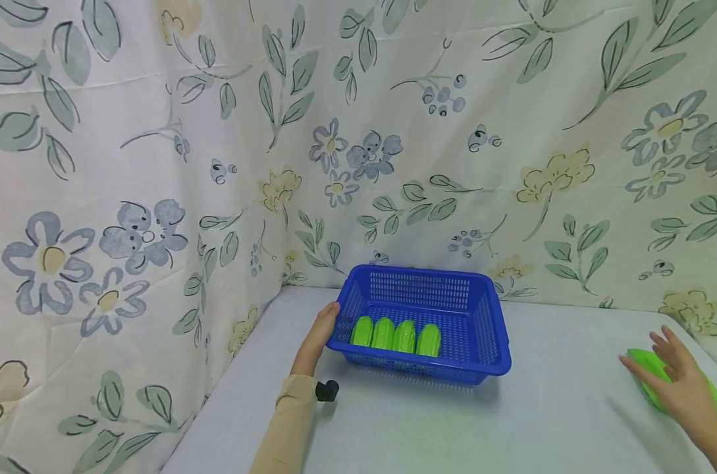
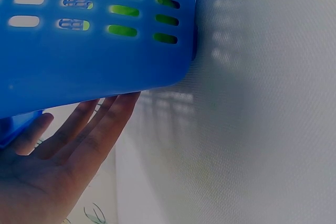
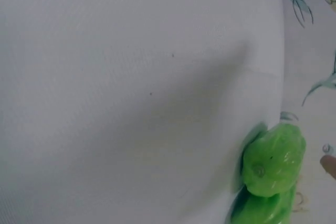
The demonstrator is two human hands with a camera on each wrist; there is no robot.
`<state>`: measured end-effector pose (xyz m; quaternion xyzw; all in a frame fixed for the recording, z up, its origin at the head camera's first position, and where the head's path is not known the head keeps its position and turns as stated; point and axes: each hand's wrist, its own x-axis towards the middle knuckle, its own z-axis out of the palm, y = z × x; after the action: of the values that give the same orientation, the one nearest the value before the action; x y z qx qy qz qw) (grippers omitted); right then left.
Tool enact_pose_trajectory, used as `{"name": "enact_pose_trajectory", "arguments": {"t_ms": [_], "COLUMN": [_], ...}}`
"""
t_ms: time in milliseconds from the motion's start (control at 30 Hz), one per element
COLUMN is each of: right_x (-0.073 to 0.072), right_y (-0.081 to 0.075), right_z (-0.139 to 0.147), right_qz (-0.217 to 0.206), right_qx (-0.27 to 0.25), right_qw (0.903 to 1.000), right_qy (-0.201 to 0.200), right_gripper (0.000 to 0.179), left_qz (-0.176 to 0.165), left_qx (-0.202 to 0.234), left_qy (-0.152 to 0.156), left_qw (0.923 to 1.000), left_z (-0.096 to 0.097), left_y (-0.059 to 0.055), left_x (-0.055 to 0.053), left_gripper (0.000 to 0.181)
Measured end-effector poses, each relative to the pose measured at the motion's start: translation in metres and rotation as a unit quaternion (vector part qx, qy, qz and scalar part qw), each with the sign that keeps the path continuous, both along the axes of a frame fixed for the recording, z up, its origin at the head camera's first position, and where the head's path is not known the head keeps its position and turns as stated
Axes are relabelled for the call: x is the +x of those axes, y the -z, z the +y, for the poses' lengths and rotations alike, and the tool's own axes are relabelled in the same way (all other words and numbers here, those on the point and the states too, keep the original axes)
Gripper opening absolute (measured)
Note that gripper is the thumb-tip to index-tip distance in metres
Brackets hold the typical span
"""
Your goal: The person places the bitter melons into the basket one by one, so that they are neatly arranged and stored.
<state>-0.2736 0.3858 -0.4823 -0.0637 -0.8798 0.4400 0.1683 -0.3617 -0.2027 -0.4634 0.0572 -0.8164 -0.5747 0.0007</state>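
A blue plastic basket (image 1: pixel 417 372) with slotted walls holds several bright green, ridged vegetables (image 1: pixel 383 334) in a row on its left side. My left hand (image 1: pixel 321 329) is at the basket's left end. In the left wrist view its fairly straight fingers (image 2: pixel 105 129) touch the blue wall, the thumb apart from them. At the far right my right hand (image 1: pixel 675 372), fingers spread, is over more green vegetables (image 1: pixel 648 362), partly covering them. The right wrist view shows two glossy green ones (image 3: pixel 273 161) side by side, with a fingertip (image 3: pixel 329 165) apart from them.
A white-covered table (image 1: pixel 548 421) lies beneath everything. Floral cloth (image 1: pixel 417 217) hangs behind the basket and along the left side. A small black piece (image 1: pixel 327 391) sits at my left wrist.
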Motion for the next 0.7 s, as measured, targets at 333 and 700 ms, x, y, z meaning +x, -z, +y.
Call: {"name": "enact_pose_trajectory", "arguments": {"t_ms": [333,700], "right_x": [0.004,0.007], "right_y": [-0.002,0.01], "right_z": [0.008,0.018], "right_qz": [-0.049,-0.066], "right_qx": [-0.006,-0.006], "right_qw": [0.9983,0.9976], "right_qy": [0.03,0.023], "right_gripper": [0.097,0.098], "left_qz": [-0.003,-0.003], "left_qx": [0.001,-0.001], "left_qy": [0.001,-0.005], "left_qw": [1.0,1.0], "left_z": [0.0,0.0], "left_y": [0.001,0.0], "left_x": [-0.002,-0.003], "left_gripper": [0.054,0.054]}}
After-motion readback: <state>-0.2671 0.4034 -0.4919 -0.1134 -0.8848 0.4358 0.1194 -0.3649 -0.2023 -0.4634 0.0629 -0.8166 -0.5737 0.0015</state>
